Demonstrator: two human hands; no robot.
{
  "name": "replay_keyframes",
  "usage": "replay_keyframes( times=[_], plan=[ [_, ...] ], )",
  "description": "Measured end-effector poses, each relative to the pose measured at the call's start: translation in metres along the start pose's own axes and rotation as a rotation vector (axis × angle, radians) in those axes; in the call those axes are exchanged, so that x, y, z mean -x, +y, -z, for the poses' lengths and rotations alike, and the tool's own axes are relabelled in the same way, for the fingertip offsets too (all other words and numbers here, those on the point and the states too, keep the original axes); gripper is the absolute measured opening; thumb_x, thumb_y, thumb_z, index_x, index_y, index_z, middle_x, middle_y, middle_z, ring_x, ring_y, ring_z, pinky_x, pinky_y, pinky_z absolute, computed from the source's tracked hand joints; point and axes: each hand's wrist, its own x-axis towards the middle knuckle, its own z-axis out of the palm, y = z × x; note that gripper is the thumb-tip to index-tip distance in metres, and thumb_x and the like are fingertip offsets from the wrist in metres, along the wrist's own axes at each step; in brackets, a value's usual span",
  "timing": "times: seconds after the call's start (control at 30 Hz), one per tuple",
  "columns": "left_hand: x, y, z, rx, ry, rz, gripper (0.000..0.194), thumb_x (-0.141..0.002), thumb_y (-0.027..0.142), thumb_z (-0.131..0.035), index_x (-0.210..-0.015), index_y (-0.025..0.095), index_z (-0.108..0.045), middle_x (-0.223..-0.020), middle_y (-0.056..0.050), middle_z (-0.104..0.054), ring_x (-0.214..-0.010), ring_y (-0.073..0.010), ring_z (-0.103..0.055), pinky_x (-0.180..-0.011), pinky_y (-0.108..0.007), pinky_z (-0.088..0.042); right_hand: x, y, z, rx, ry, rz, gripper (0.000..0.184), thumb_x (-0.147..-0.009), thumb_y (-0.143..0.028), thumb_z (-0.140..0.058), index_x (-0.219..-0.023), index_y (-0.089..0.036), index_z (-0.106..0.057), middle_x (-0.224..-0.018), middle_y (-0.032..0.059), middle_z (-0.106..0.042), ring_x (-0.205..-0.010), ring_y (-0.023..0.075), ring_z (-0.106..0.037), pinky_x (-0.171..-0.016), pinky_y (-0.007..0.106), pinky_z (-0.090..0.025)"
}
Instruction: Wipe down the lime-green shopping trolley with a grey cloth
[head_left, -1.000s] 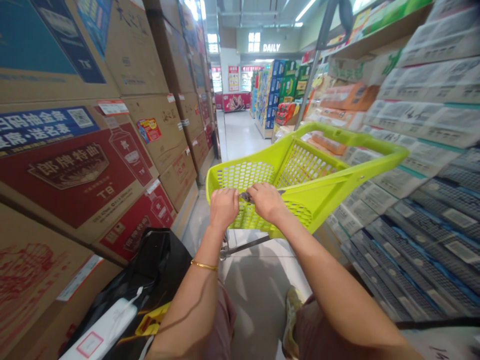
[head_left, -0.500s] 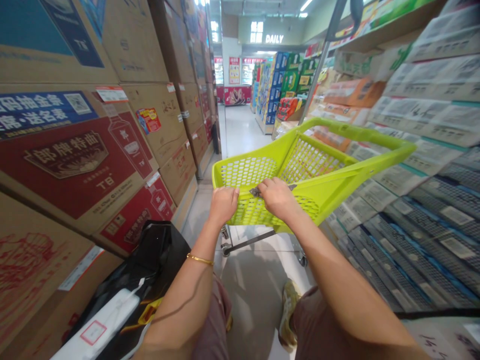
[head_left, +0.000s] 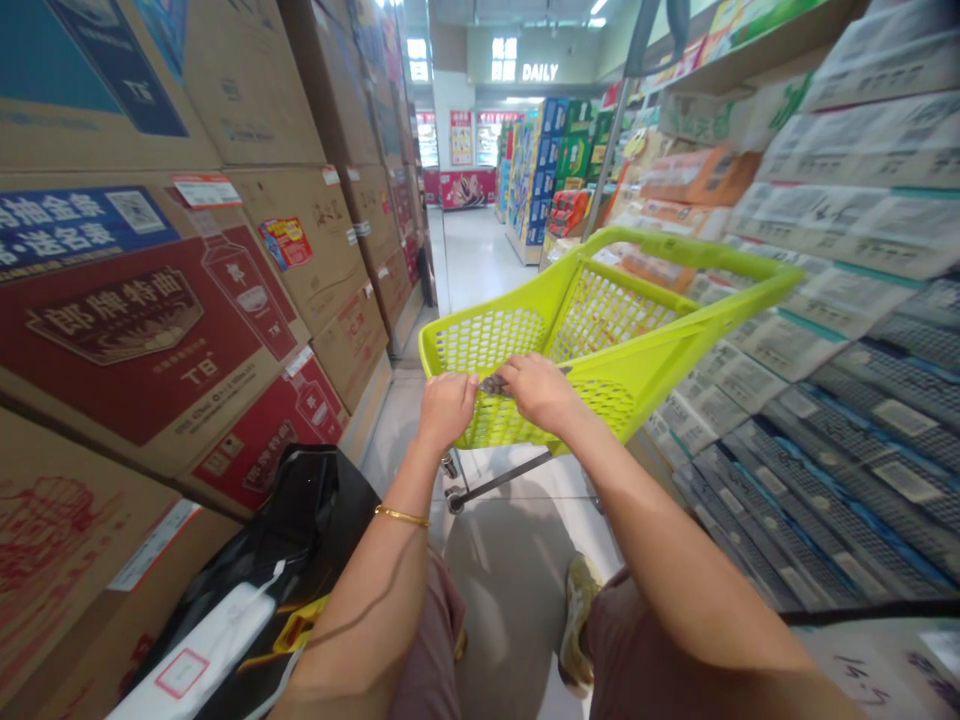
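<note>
Glossy pale floor tiles (head_left: 491, 250) run along a store aisle beyond both hands. The left hand (head_left: 448, 408) is closed over the near rim of a lime-green shopping cart (head_left: 667, 365); the right hand (head_left: 538, 392), just beside it, is clamped there too. Between their thumbs sits a dark, mottled strip (head_left: 493, 384), perhaps cloth, though it is too small to tell.

The cart stands directly ahead of the hands, its looped push handle (head_left: 697, 255) off beyond the right one. Its perforated plastic looks stiff, smooth and fairly light, likely to roll or swivel easily on its casters (head_left: 454, 500); the rounded rim suits a two-handed hold, and the push handle would steer better.

Below the left hand slumps a shiny, limp black bag (head_left: 300, 530). Farther left rise square-edged cardboard cartons (head_left: 341, 240); right of the right hand, plastic-wrapped packs (head_left: 862, 225) look soft and crinkled.
</note>
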Motion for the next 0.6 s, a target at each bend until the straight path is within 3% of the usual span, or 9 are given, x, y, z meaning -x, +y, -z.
replay_keyframes(
  times=[0.13,0.23,0.6],
  plan=[
    [-0.002,0.000,-0.002,0.007,-0.005,-0.002,0.041,-0.096,0.032,-0.026,-0.073,0.018,-0.057,-0.081,-0.008,-0.066,-0.080,-0.0192,-0.058,-0.073,-0.032,-0.036,0.007,0.031,0.006,-0.032,-0.037,-0.080,0.024,-0.088,-0.021,-0.047,-0.107,-0.018,-0.061,-0.105,0.0091,-0.062,-0.097,0.0214,-0.052,-0.084,0.031,-0.034],
    [-0.002,0.003,-0.004,0.008,-0.004,-0.001,0.041,-0.096,0.032,-0.026,-0.073,0.018,-0.057,-0.081,-0.008,-0.066,-0.080,-0.0197,-0.058,-0.073,-0.032,-0.036,0.009,0.035,0.007,-0.003,-0.041,-0.094,0.023,-0.088,-0.020,-0.046,-0.105,-0.017,-0.062,-0.103,0.0099,-0.062,-0.096,0.0217,-0.051,-0.083,0.031,-0.033],
    [-0.001,0.008,-0.004,-0.010,0.017,0.019,0.035,-0.094,0.025,-0.029,-0.076,0.018,-0.058,-0.083,-0.009,-0.066,-0.083,-0.0207,-0.058,-0.074,-0.033,-0.036,-0.002,-0.022,-0.012,0.007,0.091,0.027,0.029,-0.091,-0.015,-0.033,-0.104,-0.015,-0.060,-0.107,0.0114,-0.059,-0.098,0.0236,-0.047,-0.081,0.033,-0.034]
  ],
)
